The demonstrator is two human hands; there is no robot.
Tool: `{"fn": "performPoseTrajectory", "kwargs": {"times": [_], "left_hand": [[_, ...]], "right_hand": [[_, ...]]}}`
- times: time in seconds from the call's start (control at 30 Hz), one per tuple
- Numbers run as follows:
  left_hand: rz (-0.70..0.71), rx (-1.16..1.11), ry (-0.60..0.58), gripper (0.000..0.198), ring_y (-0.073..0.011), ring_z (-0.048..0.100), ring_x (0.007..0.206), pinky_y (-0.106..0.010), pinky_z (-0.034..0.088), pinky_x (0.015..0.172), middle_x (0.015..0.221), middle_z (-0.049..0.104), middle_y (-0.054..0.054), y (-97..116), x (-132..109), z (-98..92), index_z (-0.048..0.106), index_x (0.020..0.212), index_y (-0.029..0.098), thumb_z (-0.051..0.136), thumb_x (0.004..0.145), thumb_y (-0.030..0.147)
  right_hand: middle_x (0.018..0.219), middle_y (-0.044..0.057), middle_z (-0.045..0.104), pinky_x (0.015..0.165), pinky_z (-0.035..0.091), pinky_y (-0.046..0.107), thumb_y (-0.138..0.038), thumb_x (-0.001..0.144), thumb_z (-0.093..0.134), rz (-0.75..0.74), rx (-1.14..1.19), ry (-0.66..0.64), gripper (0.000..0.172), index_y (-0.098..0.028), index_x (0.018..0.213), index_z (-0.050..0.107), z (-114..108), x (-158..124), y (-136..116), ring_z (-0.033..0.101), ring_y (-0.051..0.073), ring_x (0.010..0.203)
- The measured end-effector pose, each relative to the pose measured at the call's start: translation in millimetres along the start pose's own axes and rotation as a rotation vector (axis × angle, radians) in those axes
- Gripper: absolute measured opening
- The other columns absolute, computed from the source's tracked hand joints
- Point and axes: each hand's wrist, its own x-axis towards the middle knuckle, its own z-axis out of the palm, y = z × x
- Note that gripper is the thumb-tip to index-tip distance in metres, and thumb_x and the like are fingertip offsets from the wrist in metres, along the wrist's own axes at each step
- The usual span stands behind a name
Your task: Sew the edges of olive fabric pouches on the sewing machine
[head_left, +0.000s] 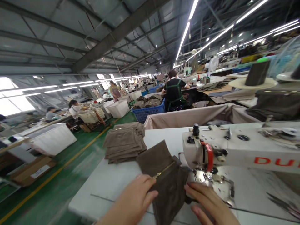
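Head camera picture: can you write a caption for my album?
Left hand and right hand rest on a brown zippered fabric piece at a white sewing machine.

Red letters "DU", cut off, stand on the sewing machine.

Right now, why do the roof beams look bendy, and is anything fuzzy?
Head view: the wide lens curves the roof beams and tilts the room; the light strips and the window glare to plain white; the left hand, right hand and brown fabric are slightly smeared, and the green floor at the edge is blurrier.
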Motion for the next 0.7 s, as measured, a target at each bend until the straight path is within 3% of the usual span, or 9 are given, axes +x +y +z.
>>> {"fn": "performPoseTrajectory", "kwargs": {"times": [0.1, 0.2, 0.33, 0.47, 0.57, 0.67, 0.7], "left_hand": [[-0.094, -0.043, 0.102, 0.033, -0.028, 0.056, 0.111, -0.041, 0.044, 0.096, 0.12, 0.06, -0.01, 4.1, 16.3, 62.1, 0.065, 0.112, 0.02, 0.071, 0.081, 0.028], [-0.156, -0.05, 0.174, 0.023, -0.0284, 0.055, 0.104, -0.044, 0.044, 0.092, 0.111, 0.058, -0.01, 3.8, 41.2, 84.5, 0.066, 0.098, 0.018, 0.069, 0.082, 0.034], [-0.125, -0.083, 0.214, 0.038, -0.0271, 0.049, 0.111, -0.042, 0.039, 0.096, 0.114, 0.055, -0.008, -0.2, 76.7, 80.3, 0.059, 0.114, 0.02, 0.07, 0.08, 0.034], [-0.115, -0.148, 0.18, 0.018, -0.0256, 0.051, 0.097, -0.039, 0.04, 0.087, 0.094, 0.056, -0.005, -2.5, 95.9, 79.3, 0.059, 0.083, 0.019, 0.073, 0.071, 0.021], [-0.116, -0.265, 0.123, 0.017, -0.0204, 0.053, 0.083, -0.033, 0.042, 0.077, 0.079, 0.054, -0.001, 3.6, 87.1, 77.0, 0.05, 0.071, 0.019, 0.063, 0.068, 0.008], [-0.103, -0.441, 0.028, 0.02, -0.0151, 0.057, 0.071, -0.025, 0.044, 0.065, 0.074, 0.057, 0.002, 16.3, 65.3, 62.6, 0.052, 0.087, 0.02, 0.054, 0.073, 0.006], [-0.091, -0.515, -0.006, 0.023, -0.0146, 0.06, 0.072, -0.024, 0.046, 0.065, 0.078, 0.061, 0.002, 21.3, 57.7, 55.1, 0.052, 0.096, 0.019, 0.054, 0.076, 0.008]], "right_hand": [[0.111, 0.007, 0.067, 0.08, 0.058, 0.038, -0.024, 0.086, 0.062, 0.037, -0.028, -0.081, 0.022, -0.026, 0.108, 0.066, 12.6, -7.0, -11.9, 0.065, 0.025, 0.097], [0.103, 0.004, 0.068, 0.083, 0.054, 0.039, -0.015, 0.085, 0.058, 0.128, 0.047, -0.16, 0.013, -0.024, 0.093, 0.065, 19.3, -15.3, -19.1, 0.063, 0.024, 0.096], [0.096, 0.002, 0.067, 0.086, 0.049, 0.038, -0.011, 0.086, 0.053, 0.165, 0.16, -0.118, 0.015, -0.023, 0.085, 0.062, 20.8, -19.0, -23.3, 0.06, 0.023, 0.096], [0.076, 0.003, 0.062, 0.07, 0.05, 0.035, -0.015, 0.09, 0.047, 0.229, 0.192, -0.076, 0.018, -0.021, 0.075, 0.057, 16.6, -17.9, -22.9, 0.059, 0.021, 0.077], [0.087, 0.005, 0.062, 0.071, 0.052, 0.035, -0.021, 0.091, 0.052, 0.298, 0.15, -0.022, 0.004, -0.021, 0.09, 0.056, 4.7, -13.5, -18.9, 0.06, 0.021, 0.082], [0.114, 0.011, 0.06, 0.087, 0.052, 0.045, -0.027, 0.086, 0.061, 0.321, 0.104, 0.05, 0.036, -0.02, 0.12, 0.049, -9.0, -4.4, -16.9, 0.058, 0.027, 0.105], [0.117, 0.011, 0.059, 0.089, 0.051, 0.046, -0.026, 0.086, 0.061, 0.325, 0.112, 0.035, 0.037, -0.021, 0.121, 0.049, -13.1, -0.6, -17.6, 0.057, 0.027, 0.108]]}}
